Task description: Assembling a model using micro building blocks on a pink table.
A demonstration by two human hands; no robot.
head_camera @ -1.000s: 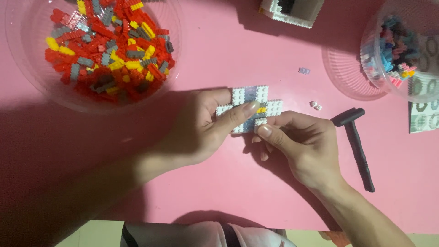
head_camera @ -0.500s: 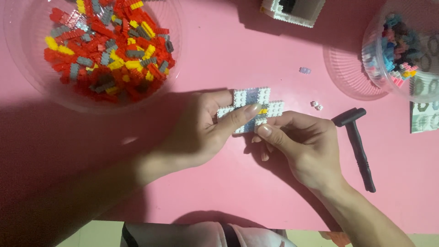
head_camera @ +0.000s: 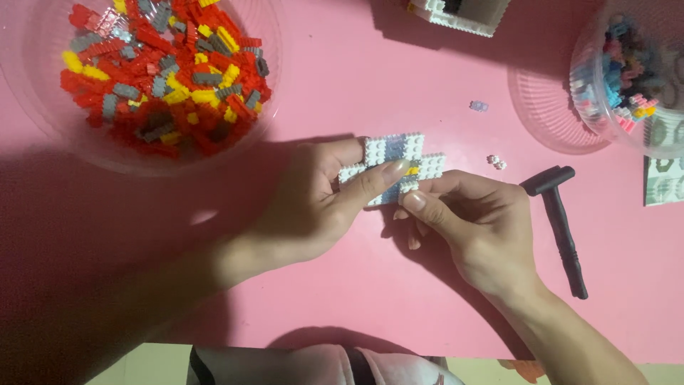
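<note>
**Both hands pinching a studded plate at mid-frame**

The left hand (head_camera: pixel 306 203) and right hand (head_camera: pixel 474 221) are both gripping a small white studded plate (head_camera: pixel 395 160) at the centre of the frame, thumbs pressing on its lower edge. Smooth pink table (head_camera: pixel 399 285) is lying open below the hands. A clear bowl (head_camera: pixel 43 135) of red, yellow and grey bricks is sitting upper left; a black matte tool (head_camera: pixel 559 221) is lying right of the hands.
</note>
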